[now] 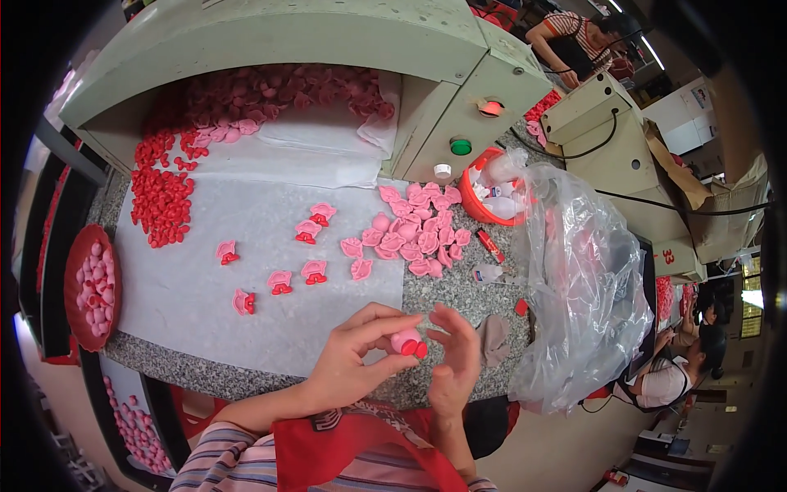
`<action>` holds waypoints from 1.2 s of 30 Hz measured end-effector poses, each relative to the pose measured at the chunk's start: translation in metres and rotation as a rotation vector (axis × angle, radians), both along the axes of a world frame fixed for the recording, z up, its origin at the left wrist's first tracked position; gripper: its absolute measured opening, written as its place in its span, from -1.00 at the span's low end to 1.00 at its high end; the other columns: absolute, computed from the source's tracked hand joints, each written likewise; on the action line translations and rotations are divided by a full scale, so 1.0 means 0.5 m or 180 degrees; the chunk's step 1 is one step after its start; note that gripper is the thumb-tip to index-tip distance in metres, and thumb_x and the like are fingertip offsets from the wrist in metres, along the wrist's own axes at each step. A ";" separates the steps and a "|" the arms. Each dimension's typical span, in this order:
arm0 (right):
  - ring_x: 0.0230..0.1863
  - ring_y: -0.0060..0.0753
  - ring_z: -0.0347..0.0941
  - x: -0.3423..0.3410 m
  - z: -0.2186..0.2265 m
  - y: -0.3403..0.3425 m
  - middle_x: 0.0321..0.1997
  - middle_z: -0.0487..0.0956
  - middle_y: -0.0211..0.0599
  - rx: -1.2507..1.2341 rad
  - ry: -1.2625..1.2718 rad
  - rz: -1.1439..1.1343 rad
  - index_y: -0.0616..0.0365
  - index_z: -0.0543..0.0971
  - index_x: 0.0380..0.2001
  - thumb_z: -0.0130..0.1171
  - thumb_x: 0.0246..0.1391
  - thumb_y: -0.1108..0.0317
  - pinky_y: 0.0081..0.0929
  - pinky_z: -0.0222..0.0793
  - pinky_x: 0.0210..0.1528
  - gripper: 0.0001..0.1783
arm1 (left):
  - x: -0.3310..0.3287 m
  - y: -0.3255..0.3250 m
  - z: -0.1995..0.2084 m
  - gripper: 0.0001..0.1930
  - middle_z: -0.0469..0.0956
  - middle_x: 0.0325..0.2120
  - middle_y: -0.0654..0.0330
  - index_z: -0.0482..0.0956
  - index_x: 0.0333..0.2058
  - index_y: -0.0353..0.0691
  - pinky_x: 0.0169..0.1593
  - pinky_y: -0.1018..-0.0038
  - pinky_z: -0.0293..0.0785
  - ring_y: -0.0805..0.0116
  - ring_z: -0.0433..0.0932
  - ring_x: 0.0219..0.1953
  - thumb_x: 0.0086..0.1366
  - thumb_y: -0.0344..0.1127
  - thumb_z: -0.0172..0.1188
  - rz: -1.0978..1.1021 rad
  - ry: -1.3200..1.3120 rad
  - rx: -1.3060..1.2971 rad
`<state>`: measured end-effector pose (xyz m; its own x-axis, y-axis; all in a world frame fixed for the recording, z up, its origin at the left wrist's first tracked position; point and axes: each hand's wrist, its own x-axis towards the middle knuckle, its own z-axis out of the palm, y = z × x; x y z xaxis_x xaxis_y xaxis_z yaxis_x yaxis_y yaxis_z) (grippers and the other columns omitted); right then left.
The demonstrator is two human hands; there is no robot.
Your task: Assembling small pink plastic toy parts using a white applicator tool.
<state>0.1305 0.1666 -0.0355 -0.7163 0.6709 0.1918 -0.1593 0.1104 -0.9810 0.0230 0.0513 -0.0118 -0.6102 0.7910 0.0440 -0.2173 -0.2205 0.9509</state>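
L hand (344, 357) pinches pink-red pc (405, 340), R hand (455, 369) loosely spread; six joined pcs (314, 271) apparently done, w/ loose pink parts (407, 231) & red parts (162, 201) left.

The bare left forearm (266, 412) extends obliquely from the lower left to the bare left hand (348, 357). The left thumb and index finger form a pinch grip, directed right. The bare right forearm (455, 447) rises nearly vertically. The bare right hand (456, 361) is unclenched, fingers bent, thumb separated, palm facing left. Its fingertips sit near the left fingertips.
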 end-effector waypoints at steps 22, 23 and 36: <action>-0.27 -0.41 0.38 0.040 0.044 0.056 -0.31 0.46 -0.22 0.0013 -0.0400 -0.0210 0.28 0.49 -0.42 0.12 -0.09 0.57 -0.57 0.25 -0.17 -0.90 | -0.004 0.012 -0.010 -0.56 0.49 -0.21 0.16 0.37 -0.02 -0.33 -0.02 0.50 0.39 0.43 0.47 -0.14 0.08 -0.57 0.16 -0.0749 -0.1559 -0.0377; -0.28 -0.38 0.39 0.032 0.049 0.054 -0.32 0.47 -0.21 0.0183 -0.0378 -0.0052 0.27 0.50 -0.42 0.14 -0.11 0.56 -0.55 0.27 -0.19 -0.89 | -0.006 0.012 -0.013 -0.56 0.49 -0.21 0.17 0.37 -0.02 -0.33 -0.03 0.51 0.40 0.44 0.47 -0.15 0.07 -0.57 0.17 -0.0743 -0.1573 -0.0384; -0.31 -0.36 0.43 0.001 0.064 0.033 -0.32 0.44 -0.28 0.1013 -0.0124 0.0493 0.16 0.53 -0.39 0.30 -0.22 0.50 -0.56 0.36 -0.31 -0.76 | -0.006 0.008 -0.071 -0.67 0.52 -0.32 0.09 0.41 -0.15 -0.40 -0.25 0.44 0.50 0.32 0.54 -0.33 0.04 -0.59 0.15 -0.0583 -0.1953 0.0271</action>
